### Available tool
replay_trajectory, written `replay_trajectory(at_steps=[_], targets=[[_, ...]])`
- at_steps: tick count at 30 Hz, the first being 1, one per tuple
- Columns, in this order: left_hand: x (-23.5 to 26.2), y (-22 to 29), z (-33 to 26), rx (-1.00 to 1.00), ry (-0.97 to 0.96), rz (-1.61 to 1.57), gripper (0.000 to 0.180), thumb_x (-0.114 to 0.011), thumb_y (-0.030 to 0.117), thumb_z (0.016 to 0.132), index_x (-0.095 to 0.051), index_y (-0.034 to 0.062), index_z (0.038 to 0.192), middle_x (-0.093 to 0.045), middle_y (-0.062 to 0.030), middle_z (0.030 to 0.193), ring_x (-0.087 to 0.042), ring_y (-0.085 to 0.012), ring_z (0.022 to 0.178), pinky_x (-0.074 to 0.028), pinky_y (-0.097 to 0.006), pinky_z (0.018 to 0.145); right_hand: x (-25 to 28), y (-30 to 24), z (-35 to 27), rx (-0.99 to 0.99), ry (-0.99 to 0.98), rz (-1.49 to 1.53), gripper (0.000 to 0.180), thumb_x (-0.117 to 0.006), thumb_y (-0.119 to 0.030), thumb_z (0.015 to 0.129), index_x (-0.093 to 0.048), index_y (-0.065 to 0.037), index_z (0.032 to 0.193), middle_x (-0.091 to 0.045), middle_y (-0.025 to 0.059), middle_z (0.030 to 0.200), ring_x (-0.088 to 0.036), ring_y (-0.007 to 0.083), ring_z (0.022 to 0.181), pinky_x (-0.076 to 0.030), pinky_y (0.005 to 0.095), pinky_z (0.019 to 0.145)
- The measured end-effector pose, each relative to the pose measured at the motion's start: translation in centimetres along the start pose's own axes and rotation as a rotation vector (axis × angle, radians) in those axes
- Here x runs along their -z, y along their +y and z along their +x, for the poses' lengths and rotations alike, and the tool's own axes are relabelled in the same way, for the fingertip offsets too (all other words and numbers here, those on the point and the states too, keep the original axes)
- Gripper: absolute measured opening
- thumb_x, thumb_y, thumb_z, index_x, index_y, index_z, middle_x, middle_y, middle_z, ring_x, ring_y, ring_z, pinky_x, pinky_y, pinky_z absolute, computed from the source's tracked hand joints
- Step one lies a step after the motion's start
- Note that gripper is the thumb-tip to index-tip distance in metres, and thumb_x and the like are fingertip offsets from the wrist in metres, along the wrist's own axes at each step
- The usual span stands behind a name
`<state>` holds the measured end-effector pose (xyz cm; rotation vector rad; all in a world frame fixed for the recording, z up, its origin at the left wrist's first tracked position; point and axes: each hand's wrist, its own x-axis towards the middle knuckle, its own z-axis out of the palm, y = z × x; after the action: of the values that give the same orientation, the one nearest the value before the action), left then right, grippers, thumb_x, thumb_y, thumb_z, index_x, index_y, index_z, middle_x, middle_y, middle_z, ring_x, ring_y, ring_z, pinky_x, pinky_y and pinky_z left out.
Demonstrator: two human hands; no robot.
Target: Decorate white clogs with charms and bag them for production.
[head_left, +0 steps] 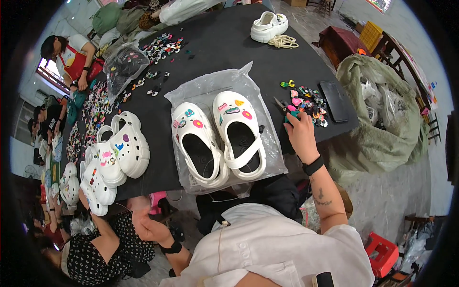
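Note:
My right hand (300,131) is closed on small snips (284,107) with teal handles at the table's right side. Their pointed dark blades reach left of a pile of colourful shoe charms (306,103). Below the table's front edge, my left hand (150,227) is raised, its fingers smeared by motion; whether they hold anything cannot be made out. In front of me, a pair of white clogs (220,138) with charms on their toes lies on a clear plastic bag (270,143). A thin, pale thread-like line shows near the left clog's opening.
Several decorated white clogs (114,153) stand at left. Loose charms (95,110) cover the far left, beside a clear bag (125,67). A phone (333,101) lies right of the charm pile. Another white clog (269,26) stands at the back with cord (284,41). A green sack (382,129) stands right.

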<state>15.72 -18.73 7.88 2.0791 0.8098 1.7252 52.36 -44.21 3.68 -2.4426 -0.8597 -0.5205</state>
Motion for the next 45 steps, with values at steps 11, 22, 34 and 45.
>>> replay_trajectory(at_steps=[11, 22, 34, 45], targets=[[-1.8, 1.7, 0.5, -0.130, -0.126, -0.131, 0.042, -0.045, 0.025, 0.103, -0.064, -0.0060, 0.082, -0.064, -0.0132, 0.074, -0.057, -0.0239, 0.063, -0.043, -0.033, 0.059, 1.2, 0.1, 0.1, 0.082, 0.081, -0.054, 0.029, -0.075, -0.009, 0.076, -0.068, -0.004, 0.104, -0.060, 0.0108, 0.106, -0.056, 0.0315, 0.100, -0.046, 0.0427, 0.084], [-1.3, 2.7, 0.0, -0.139, -0.176, -0.131, 0.041, -0.046, 0.024, 0.102, -0.064, -0.0053, 0.081, -0.062, -0.0134, 0.069, -0.056, -0.0263, 0.058, -0.040, -0.036, 0.054, -2.0, -2.8, 0.1, 0.184, -0.136, 0.264, 0.032, -0.078, -0.012, 0.071, -0.068, -0.008, 0.101, -0.060, 0.0060, 0.106, -0.056, 0.0283, 0.102, -0.040, 0.0415, 0.086], [-2.9, 5.9, 0.2, -0.043, -0.550, -0.745, 0.042, -0.057, 0.035, 0.098, -0.070, 0.0006, 0.078, -0.059, -0.0059, 0.064, -0.051, -0.0184, 0.051, -0.034, -0.031, 0.047, 5.6, -2.6, 0.2, -0.167, -0.072, 0.672, 0.027, -0.074, -0.008, 0.081, -0.066, -0.006, 0.108, -0.068, 0.0077, 0.101, -0.061, 0.0154, 0.080, -0.048, 0.0321, 0.069], [-10.6, 13.0, -0.7, -0.245, -1.386, -1.510, 0.016, -0.069, 0.014, 0.090, -0.073, -0.0011, 0.092, -0.046, -0.0040, 0.059, -0.044, -0.0212, 0.047, -0.031, -0.036, 0.045, 7.8, -9.0, -7.4, 0.206, -0.812, 1.222, 0.049, -0.075, -0.004, 0.082, -0.062, -0.007, 0.129, -0.070, 0.0096, 0.100, -0.068, 0.0173, 0.085, -0.054, 0.0305, 0.074]])
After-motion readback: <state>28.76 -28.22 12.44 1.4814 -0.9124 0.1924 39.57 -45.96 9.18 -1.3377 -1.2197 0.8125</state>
